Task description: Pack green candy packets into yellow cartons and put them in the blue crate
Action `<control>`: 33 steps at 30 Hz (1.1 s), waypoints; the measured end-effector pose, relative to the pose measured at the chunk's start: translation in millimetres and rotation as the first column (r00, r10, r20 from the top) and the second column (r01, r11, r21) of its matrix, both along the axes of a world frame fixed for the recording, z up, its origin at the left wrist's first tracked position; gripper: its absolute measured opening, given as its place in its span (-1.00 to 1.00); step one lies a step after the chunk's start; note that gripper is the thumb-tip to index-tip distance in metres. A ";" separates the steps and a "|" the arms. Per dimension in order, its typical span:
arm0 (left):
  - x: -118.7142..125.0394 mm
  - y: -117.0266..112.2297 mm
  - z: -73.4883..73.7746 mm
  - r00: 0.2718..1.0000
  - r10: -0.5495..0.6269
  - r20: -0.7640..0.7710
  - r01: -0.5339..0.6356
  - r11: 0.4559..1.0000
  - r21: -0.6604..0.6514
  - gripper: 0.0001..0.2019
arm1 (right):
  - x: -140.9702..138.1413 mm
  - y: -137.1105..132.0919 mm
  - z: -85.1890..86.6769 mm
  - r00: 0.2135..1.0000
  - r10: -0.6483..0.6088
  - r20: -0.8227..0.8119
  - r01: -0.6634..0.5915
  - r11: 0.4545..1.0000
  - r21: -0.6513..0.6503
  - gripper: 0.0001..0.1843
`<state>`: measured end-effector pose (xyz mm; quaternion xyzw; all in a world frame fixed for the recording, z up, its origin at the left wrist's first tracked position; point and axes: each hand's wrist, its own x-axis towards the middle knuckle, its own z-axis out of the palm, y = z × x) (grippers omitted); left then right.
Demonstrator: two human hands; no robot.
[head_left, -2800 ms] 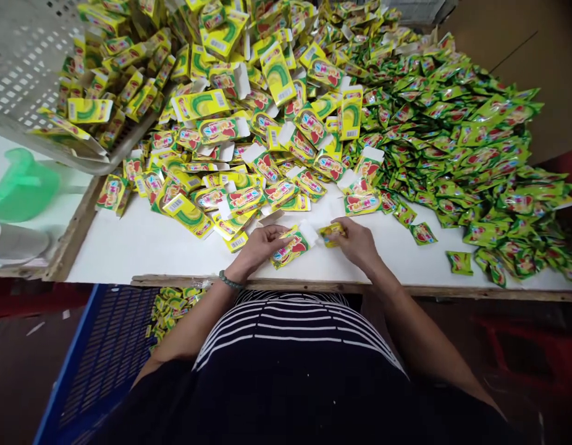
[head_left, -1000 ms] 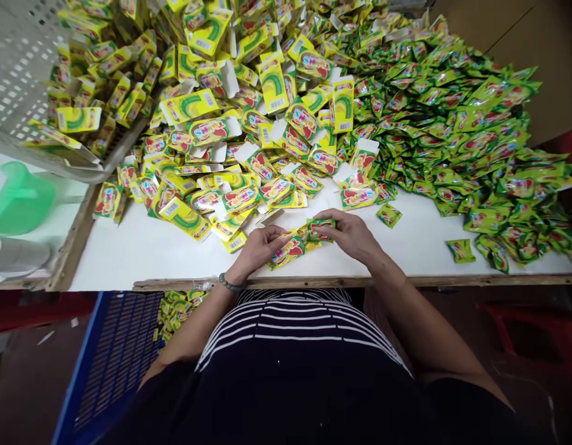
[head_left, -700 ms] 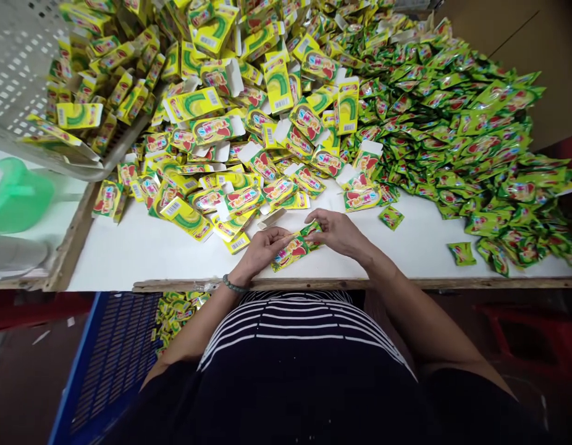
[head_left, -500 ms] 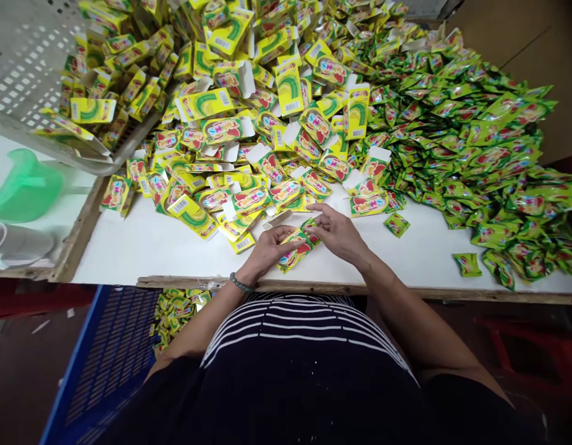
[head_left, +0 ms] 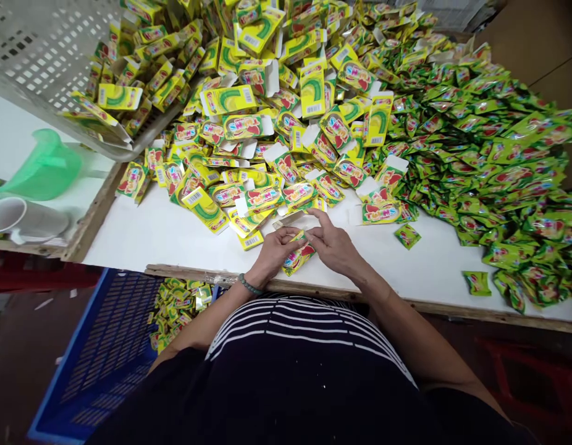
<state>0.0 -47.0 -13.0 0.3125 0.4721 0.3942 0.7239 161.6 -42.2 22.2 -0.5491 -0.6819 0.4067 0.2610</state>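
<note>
My left hand, a beaded bracelet at its wrist, pinches a small yellow-green candy box with a watermelon print just above the table's front edge. At the box's upper end, the thumb and fingers of my right hand are closed, with the index finger bent above them. A bit of green shows at that end; my fingers hide whether it is a sachet. Beyond my hands lies an opened box with its pale flap up. More printed boxes are heaped behind it.
Green sachets form a large pile on the right, with two loose ones nearer me. A white perforated basket of boxes stands back left. A green scoop and white mug are left; a blue crate sits below.
The green sachet at the box's upper end has moved down and is now mostly out of sight. My right hand has come closer to my left. The camera view has shifted slightly.
</note>
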 end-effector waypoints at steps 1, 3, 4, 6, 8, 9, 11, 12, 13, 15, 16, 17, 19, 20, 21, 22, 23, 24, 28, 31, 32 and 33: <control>-0.7 -0.2 1.1 1.000 0.007 -0.010 -0.007 1.000 0.016 -0.46 | -0.4 -0.6 -1.0 0.999 -0.009 -0.046 0.010 1.000 0.006 -0.44; -2.2 0.3 5.2 1.000 0.006 -0.026 -0.004 0.998 0.063 -0.45 | 0.6 -2.2 -2.5 0.980 -0.103 -0.172 0.116 0.991 0.067 -0.46; -2.9 0.9 7.9 1.000 0.008 -0.029 -0.005 0.996 0.091 -0.43 | 1.8 -3.3 -3.1 0.958 -0.179 -0.223 0.211 0.970 0.124 -0.49; -3.7 1.9 13.1 0.999 0.027 -0.023 -0.023 0.989 0.146 -0.39 | 3.7 -6.2 -5.2 0.910 -0.313 -0.272 0.378 0.895 0.234 -0.60; -3.1 2.0 16.1 0.998 0.056 -0.010 -0.053 0.980 0.191 -0.38 | 3.2 -10.4 -10.4 0.899 -0.337 -0.278 0.402 0.888 0.224 -0.67; -2.5 1.4 16.1 0.998 0.066 -0.009 -0.063 0.976 0.209 -0.39 | 1.9 -12.9 -14.3 0.904 -0.313 -0.292 0.369 0.915 0.161 -0.67; -1.2 -1.0 13.3 0.998 0.059 -0.013 -0.055 0.971 0.233 -0.43 | -1.5 -17.7 -24.4 0.899 -0.264 -0.349 0.280 0.960 -0.003 -0.65; -1.1 -2.8 10.8 0.999 0.038 -0.020 -0.032 0.971 0.238 -0.44 | -2.7 -19.6 -29.9 0.887 -0.263 -0.379 0.257 0.964 -0.069 -0.63; -1.6 -4.9 7.8 0.999 0.008 -0.036 0.001 0.970 0.243 -0.43 | -3.1 -21.1 -35.3 0.872 -0.278 -0.403 0.256 0.960 -0.109 -0.62; -4.6 -9.6 1.0 0.995 -0.056 -0.079 0.074 0.967 0.243 -0.43 | -0.9 -22.7 -44.9 0.849 -0.322 -0.419 0.292 0.947 -0.134 -0.59; -7.0 -11.9 -2.3 0.991 -0.080 -0.103 0.103 0.966 0.239 -0.44 | 1.4 -23.0 -48.8 0.848 -0.339 -0.408 0.312 0.941 -0.132 -0.59; -9.5 -14.2 -5.3 0.987 -0.096 -0.130 0.125 0.965 0.232 -0.47 | 4.0 -23.4 -52.1 0.857 -0.343 -0.386 0.318 0.939 -0.128 -0.59; -13.9 -18.3 -9.7 0.975 -0.109 -0.191 0.150 0.964 0.220 -0.55 | 9.1 -24.8 -56.7 0.892 -0.312 -0.326 0.287 0.950 -0.126 -0.59; -15.4 -20.1 -11.0 0.968 -0.109 -0.227 0.160 0.962 0.220 -0.59 | 11.3 -25.9 -58.2 0.906 -0.288 -0.309 0.260 0.957 -0.130 -0.58; -16.0 -21.6 -11.8 0.958 -0.110 -0.264 0.172 0.959 0.225 -0.61 | 13.2 -27.2 -59.1 0.915 -0.266 -0.303 0.234 0.962 -0.138 -0.57; -15.9 -22.9 -12.0 0.949 -0.111 -0.296 0.184 0.955 0.233 -0.63 | 15.0 -28.5 -59.4 0.919 -0.250 -0.305 0.215 0.966 -0.145 -0.56; -15.2 -23.7 -11.8 0.941 -0.112 -0.320 0.196 0.950 0.241 -0.65 | 16.9 -29.4 -59.3 0.920 -0.242 -0.307 0.204 0.967 -0.151 -0.56; -14.0 -24.2 -11.2 0.935 -0.119 -0.335 0.210 0.946 0.248 -0.66 | 19.1 -29.8 -58.8 0.923 -0.237 -0.304 0.197 0.968 -0.154 -0.56; -7.9 -21.8 -8.4 0.923 -0.184 -0.337 0.281 0.922 0.267 -0.72 | 29.5 -23.9 -52.7 0.941 -0.185 -0.284 0.153 0.979 -0.134 -0.61; -4.4 -18.5 -8.0 0.933 -0.202 -0.298 0.286 0.918 0.274 -0.71 | 35.6 -16.8 -43.9 0.968 -0.140 -0.207 0.130 0.990 -0.061 -0.55; -3.5 -17.8 -8.4 0.940 -0.196 -0.279 0.272 0.925 0.266 -0.70 | 36.7 -15.6 -40.4 0.981 -0.114 -0.157 0.111 0.993 -0.030 -0.55; -2.8 -17.5 -9.0 0.948 -0.188 -0.256 0.253 0.934 0.253 -0.67 | 37.2 -15.2 -37.0 0.990 -0.085 -0.112 0.085 0.996 -0.005 -0.60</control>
